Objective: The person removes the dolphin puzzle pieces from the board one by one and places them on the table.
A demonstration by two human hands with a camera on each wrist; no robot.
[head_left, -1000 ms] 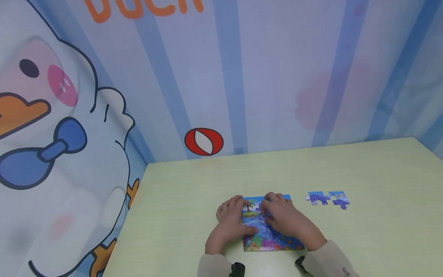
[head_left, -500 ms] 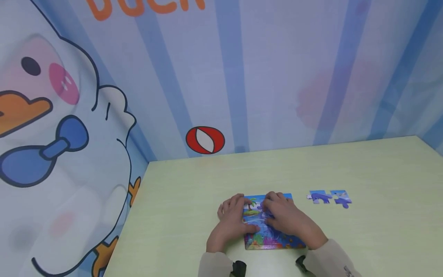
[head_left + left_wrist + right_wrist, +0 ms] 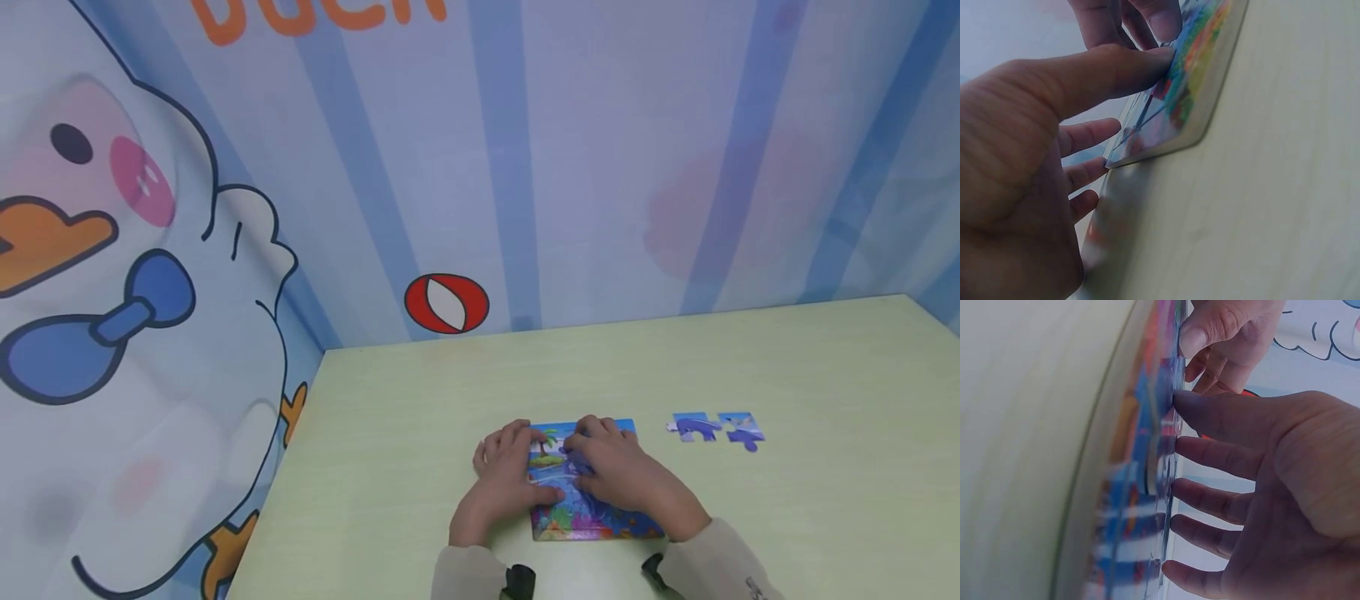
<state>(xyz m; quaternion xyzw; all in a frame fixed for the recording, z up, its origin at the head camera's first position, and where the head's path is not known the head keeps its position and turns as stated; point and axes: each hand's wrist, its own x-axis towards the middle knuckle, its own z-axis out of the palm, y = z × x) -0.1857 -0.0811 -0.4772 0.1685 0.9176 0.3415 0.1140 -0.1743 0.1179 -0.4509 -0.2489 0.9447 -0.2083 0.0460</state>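
The left hand (image 3: pixel 501 483) lies at the left edge of the jigsaw puzzle (image 3: pixel 585 527), its fingers spread, the thumb reaching straight in over the picture and the index fingertip on the far-left part, by the palm tree. The right hand (image 3: pixel 618 467) covers the right half, its fingers spread and fingertips touching the puzzle's surface; neither hand shows anything pinched. The puzzle thus lies flat beneath and between the two hands, its near edge showing along its length; its pieces cannot be counted under the fingers. To the right of the puzzle, well apart from it, lie two loose pieces, a left one (image 3: pixel 696 427) and a right one (image 3: pixel 742 429), just beside each other; whether they touch is unclear. The pale tabletop (image 3: pixel 375 467) reaches widely to the left and right of the hands, and at its far edge meets a striped backdrop (image 3: pixel 615 167) printed with one red-and-white ball (image 3: pixel 447 303) and, at left, one large duck (image 3: pixel 202 350).
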